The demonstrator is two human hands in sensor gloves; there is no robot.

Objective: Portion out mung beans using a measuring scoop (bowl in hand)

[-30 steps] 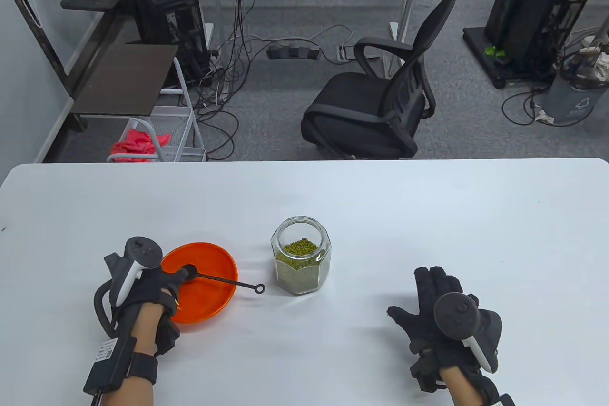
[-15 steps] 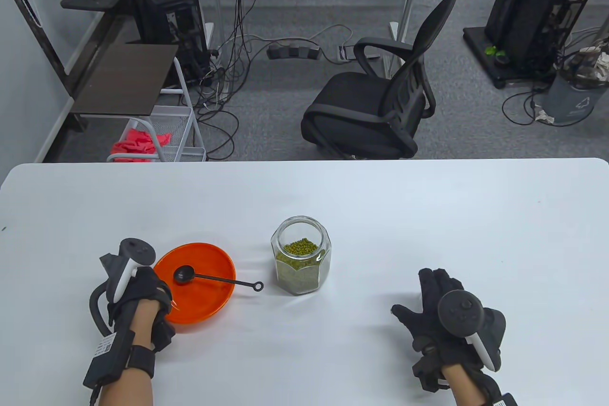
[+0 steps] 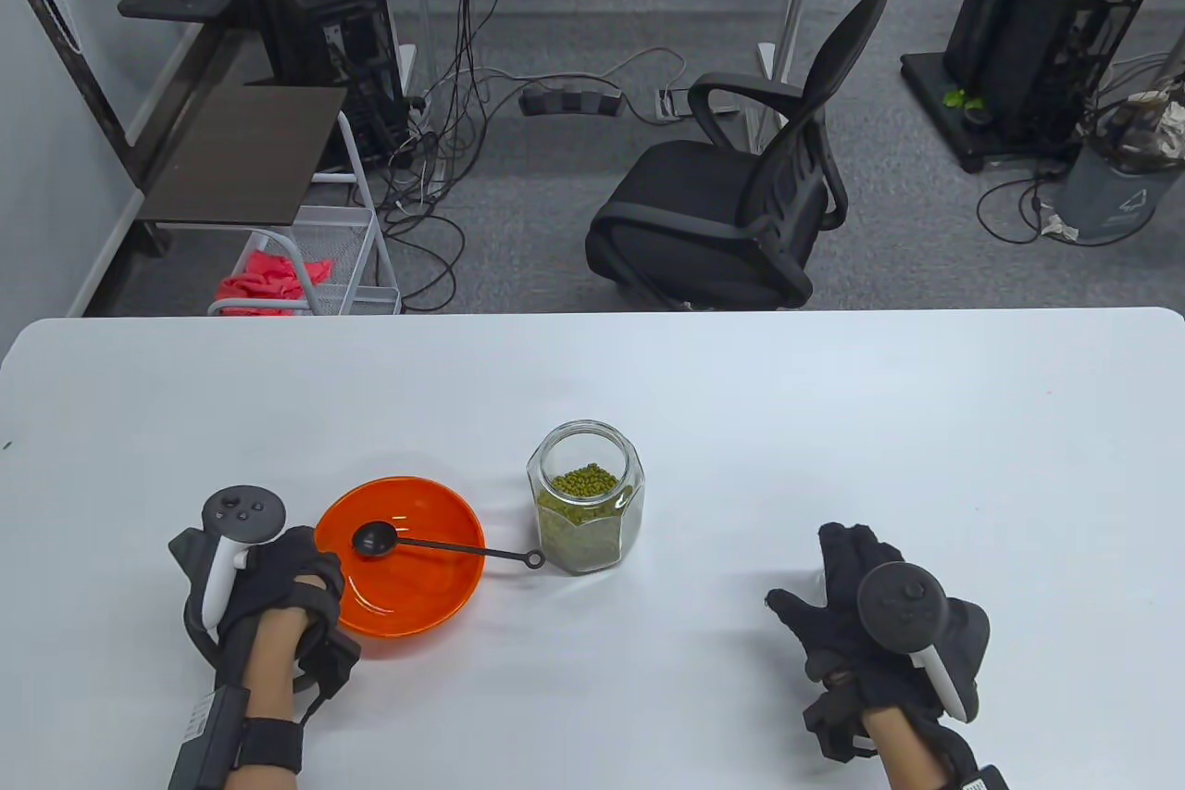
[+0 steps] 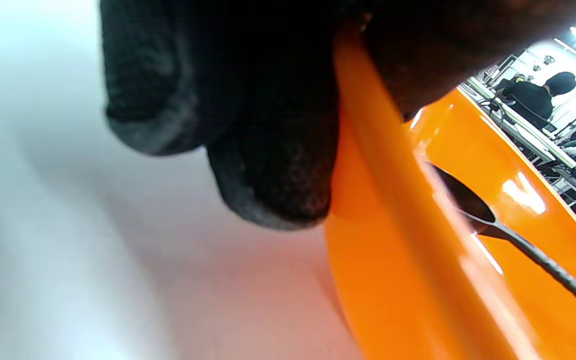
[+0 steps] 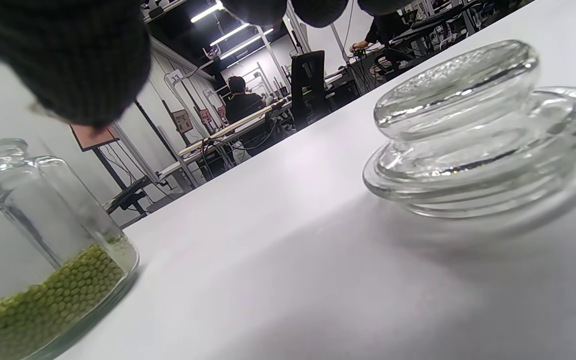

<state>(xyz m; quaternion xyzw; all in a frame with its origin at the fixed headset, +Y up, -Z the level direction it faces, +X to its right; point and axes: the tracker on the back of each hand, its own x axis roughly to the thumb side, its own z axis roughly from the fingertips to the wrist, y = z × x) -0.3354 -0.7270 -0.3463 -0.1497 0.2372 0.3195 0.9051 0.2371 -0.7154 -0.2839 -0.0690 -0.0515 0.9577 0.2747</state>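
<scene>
At the table's point(image 3: 833, 420) left, the left hand point(image 3: 278, 582) grips the near-left rim of one orange bowl point(image 3: 435, 591): in the left wrist view the fingers point(image 4: 273, 165) curl under the outer wall while the thumb lies over the rim. Whether the bowl rests on the table or is raised off it cannot be told. One black scoop point(image 3: 375, 538) lies in the bowl, cup near the centre, thin handle running right over the rim, its ring end just beside the jar point(image 3: 585, 495). One glass jar stands right of the bowl, uncapped, roughly half full of mung beans point(image 3: 583, 482). Well to the right, the right hand point(image 3: 866, 614) lies palm down with fingers straight and slightly spread, holding nothing. One glass lid point(image 5: 473, 130) rests on the table under those fingers, seen only in the right wrist view; contact between fingers and lid cannot be told.
</scene>
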